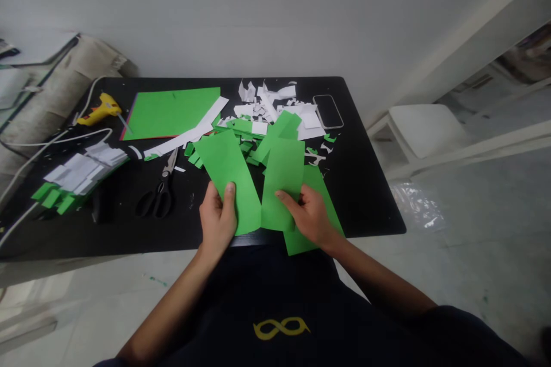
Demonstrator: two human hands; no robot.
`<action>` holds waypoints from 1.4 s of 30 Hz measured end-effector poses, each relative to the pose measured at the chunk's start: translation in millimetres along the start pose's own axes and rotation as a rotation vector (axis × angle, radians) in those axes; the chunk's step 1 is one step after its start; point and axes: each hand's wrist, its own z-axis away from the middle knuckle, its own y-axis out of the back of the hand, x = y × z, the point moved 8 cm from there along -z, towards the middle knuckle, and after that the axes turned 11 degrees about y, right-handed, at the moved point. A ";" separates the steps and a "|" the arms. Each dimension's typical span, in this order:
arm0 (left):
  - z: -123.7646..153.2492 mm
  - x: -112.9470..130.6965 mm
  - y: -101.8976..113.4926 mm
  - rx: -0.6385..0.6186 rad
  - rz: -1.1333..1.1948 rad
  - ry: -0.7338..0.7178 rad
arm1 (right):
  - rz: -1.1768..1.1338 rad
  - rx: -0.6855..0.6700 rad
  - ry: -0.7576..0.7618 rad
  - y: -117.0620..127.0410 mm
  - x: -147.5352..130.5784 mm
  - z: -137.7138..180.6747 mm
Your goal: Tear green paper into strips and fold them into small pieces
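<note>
My left hand grips a green paper strip by its lower left side, thumb on top. In my right hand is a second green paper strip, pinched at its right edge with the thumb across it. The two strips meet or nearly meet at their lower inner corners. Beneath my right hand lies another green paper piece that overhangs the table's front edge. Beyond the strips is a pile of white paper scraps and green cut pieces. Black-handled scissors lie left of my left hand.
Green sheets are stacked at the back left of the black table. A yellow glue gun with its cord and a bundle of folded white and green paper lie left. A phone rests back right; a white stool stands beyond.
</note>
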 end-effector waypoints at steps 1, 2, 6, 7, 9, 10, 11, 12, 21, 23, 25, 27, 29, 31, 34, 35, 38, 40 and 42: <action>-0.5 0.0 1.3 0.005 -0.012 -0.006 | 0.002 0.005 0.004 1.2 0.4 -0.2; -1.0 -0.4 2.4 0.009 -0.022 -0.009 | 0.003 0.008 0.006 2.4 0.8 -0.3; -3.7 -3.8 6.0 0.017 -0.043 -0.016 | 0.026 0.011 0.004 6.9 3.3 -0.6; -4.2 -4.5 7.0 0.020 -0.044 -0.022 | 0.035 0.012 0.004 7.9 3.7 -0.7; -5.1 -5.6 9.2 0.030 -0.053 -0.030 | 0.043 0.010 0.006 9.0 3.9 -1.0; -5.4 -6.1 10.2 0.034 -0.062 -0.030 | 0.042 0.004 0.006 8.9 4.1 -1.2; -5.7 -6.6 11.2 0.039 -0.070 -0.028 | 0.043 -0.001 0.007 8.8 4.1 -1.4; -5.9 -7.1 11.9 0.041 -0.077 -0.024 | 0.049 -0.002 0.010 9.1 3.9 -1.6; -7.6 -10.5 11.6 0.028 -0.082 0.001 | 0.073 0.004 0.044 9.9 1.4 -1.4; -8.6 -10.4 13.5 0.043 -0.092 -0.002 | 0.078 0.013 0.040 12.0 2.0 -1.7; -10.5 -10.7 16.9 0.060 -0.101 0.001 | 0.089 0.041 0.042 16.9 3.3 -2.1; -13.6 -12.0 20.0 0.063 -0.125 0.008 | 0.100 0.072 0.048 23.2 6.1 -2.0; -18.1 -14.4 21.1 0.036 -0.177 0.026 | 0.098 0.089 0.044 28.9 11.2 -1.1; -24.2 -17.8 21.4 -0.007 -0.253 0.056 | 0.090 0.092 0.033 32.9 17.8 0.4; -35.6 -20.6 24.4 -0.059 -0.395 0.085 | 0.087 0.094 0.016 35.2 27.5 2.5; -40.1 -20.4 26.5 -0.071 -0.437 0.087 | 0.086 0.090 0.010 34.4 30.4 2.8; -54.3 -17.9 34.8 -0.092 -0.523 0.089 | 0.080 0.078 -0.003 28.9 36.7 2.0; -62.6 -15.7 40.0 -0.098 -0.567 0.086 | 0.079 0.067 0.005 23.9 37.6 0.0; -68.5 -15.5 43.8 -0.109 -0.568 0.104 | 0.088 0.063 0.022 20.2 36.4 -2.5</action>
